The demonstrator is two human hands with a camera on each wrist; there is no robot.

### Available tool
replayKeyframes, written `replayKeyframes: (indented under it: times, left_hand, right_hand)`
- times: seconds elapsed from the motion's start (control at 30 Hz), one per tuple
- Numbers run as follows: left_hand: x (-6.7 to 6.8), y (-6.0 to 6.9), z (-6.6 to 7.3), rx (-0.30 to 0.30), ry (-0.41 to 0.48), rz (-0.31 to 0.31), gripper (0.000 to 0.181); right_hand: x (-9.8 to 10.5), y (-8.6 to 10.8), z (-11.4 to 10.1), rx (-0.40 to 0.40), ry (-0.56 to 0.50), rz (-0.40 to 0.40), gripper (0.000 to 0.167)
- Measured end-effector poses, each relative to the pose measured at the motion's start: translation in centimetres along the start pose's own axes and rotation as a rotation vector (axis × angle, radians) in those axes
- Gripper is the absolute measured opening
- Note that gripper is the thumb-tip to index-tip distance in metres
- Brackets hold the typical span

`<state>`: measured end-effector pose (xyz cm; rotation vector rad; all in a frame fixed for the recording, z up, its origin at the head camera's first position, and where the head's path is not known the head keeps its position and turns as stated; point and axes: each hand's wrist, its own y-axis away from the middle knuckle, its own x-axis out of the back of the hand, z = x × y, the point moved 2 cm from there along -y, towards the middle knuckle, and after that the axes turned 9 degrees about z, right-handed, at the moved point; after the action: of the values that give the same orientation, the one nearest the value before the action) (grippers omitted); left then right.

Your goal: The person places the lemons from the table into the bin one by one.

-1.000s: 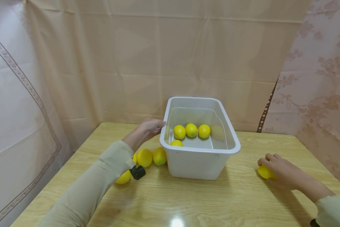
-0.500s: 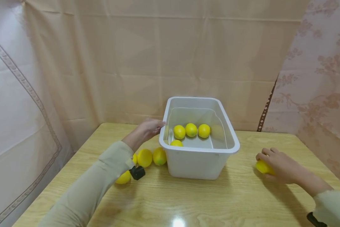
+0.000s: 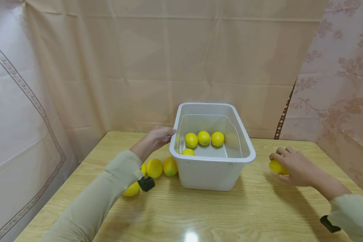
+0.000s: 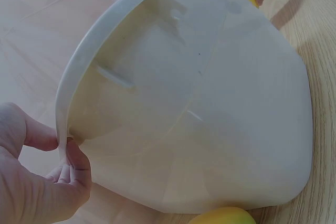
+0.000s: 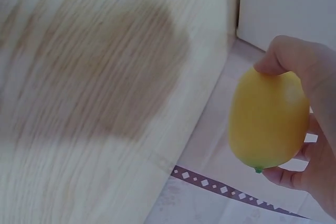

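In the head view, the left hand [image 3: 157, 137] grips the left rim of a pale grey plastic bin [image 3: 210, 175], which stands upright on a wood-grain table [image 3: 199, 215]; the right hand [image 3: 299, 168], well to the right of the bin, holds a yellow lemon [image 3: 278, 167] in curled fingers; four loose lemons [image 3: 204, 138] lie inside the bin, three in a row across its floor and one partly hidden behind the near rim; four outer lemons [image 3: 154, 168] rest on the table left of the bin, some partly covered by the left sleeve [image 3: 93, 198], the nearest just beside the bin wall, though whether they touch I cannot tell; a small black device [image 3: 146, 184] sits at the left wrist; behind hangs a plain beige curtain [image 3: 169, 60], and at the right a pinkish cloth [image 3: 345, 80] carries a printed flower-and-branch pattern.

In the left wrist view, the thumb and fingers pinch the bin's rim between them; part of one yellow fruit shows at the foot of the bin, and the right hand with its lemon appears past the far side.

In the right wrist view, the thumb presses one side of the held lemon and fingertips the other, its green tip pointing down; a dark strip [image 5: 223, 188] of printed white diamonds runs below it.
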<state>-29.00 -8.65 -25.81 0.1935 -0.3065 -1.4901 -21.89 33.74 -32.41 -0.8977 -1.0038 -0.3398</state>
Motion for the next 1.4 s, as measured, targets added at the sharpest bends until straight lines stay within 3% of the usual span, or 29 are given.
replayKeyframes:
  times: [0.73, 1.1, 1.4]
  left_hand:
    - [0.1, -0.3, -0.1, -0.013, -0.008, -0.003, 0.037]
    - [0.1, -0.1, -0.1, -0.007, -0.009, -0.006, 0.038]
    - [0.0, -0.1, -0.1, -0.001, -0.013, -0.005, 0.038]
  right_hand:
    - [1.2, -2.2, 0.2, -0.062, -0.008, -0.057, 0.046]
    - [2.2, -3.4, 0.2, -0.017, 0.01, 0.018, 0.045]
    - [2.6, -4.3, 0.6, -0.034, 0.011, -0.035, 0.044]
